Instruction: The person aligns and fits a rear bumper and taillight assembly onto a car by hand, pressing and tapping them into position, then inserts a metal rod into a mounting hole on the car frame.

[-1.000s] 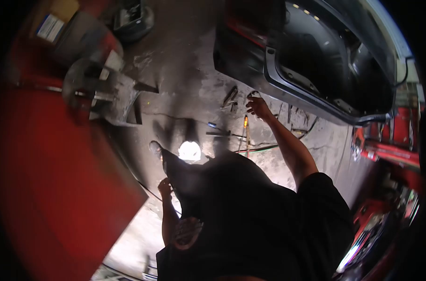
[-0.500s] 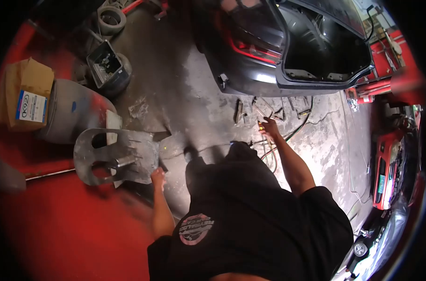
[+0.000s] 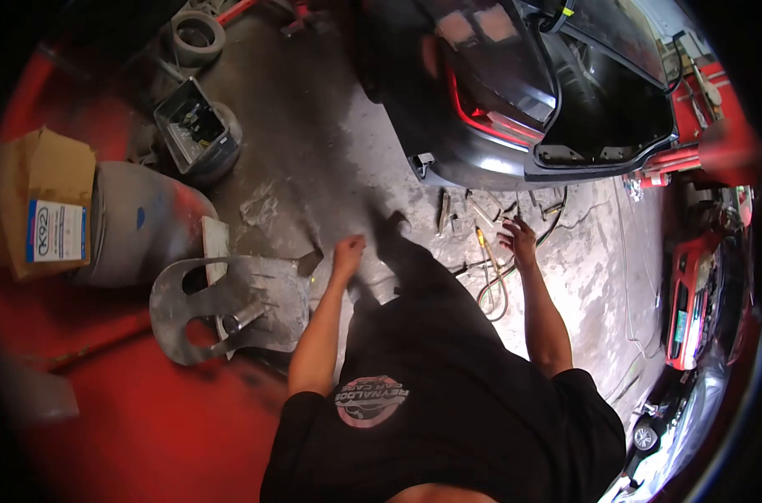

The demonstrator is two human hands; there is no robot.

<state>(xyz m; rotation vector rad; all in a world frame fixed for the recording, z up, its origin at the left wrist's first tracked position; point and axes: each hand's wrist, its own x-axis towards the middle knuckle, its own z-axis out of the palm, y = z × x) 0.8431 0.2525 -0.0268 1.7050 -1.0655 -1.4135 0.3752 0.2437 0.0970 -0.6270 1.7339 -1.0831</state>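
My left hand (image 3: 348, 254) hangs in front of my left leg with its fingers curled in; whatever they may hold is hidden. To its left stands a worn grey plastic chair (image 3: 293, 295) with a metal cylinder (image 3: 245, 317) on its seat. My right hand (image 3: 519, 240) is out over the floor, fingers apart and nothing visible in them. Just left of it is a yellow-handled tool (image 3: 481, 238), apart from the fingers. A looped hose (image 3: 503, 303) lies nearby. Beyond my right hand, several hand tools (image 3: 444, 211) are scattered on the concrete.
Ahead is a dark car (image 3: 481, 159) with its rear opening exposed. On the left are a drum (image 3: 150, 220), a cardboard box (image 3: 61, 172), a grey bin (image 3: 217, 144) and a tyre (image 3: 198, 38). A red vehicle (image 3: 691, 306) stands at the far right.
My right hand has moved right, away from the yellow-handled tool, and its fingers have spread. My left hand has swung forward and right, away from the chair's edge. The view has shifted slightly.
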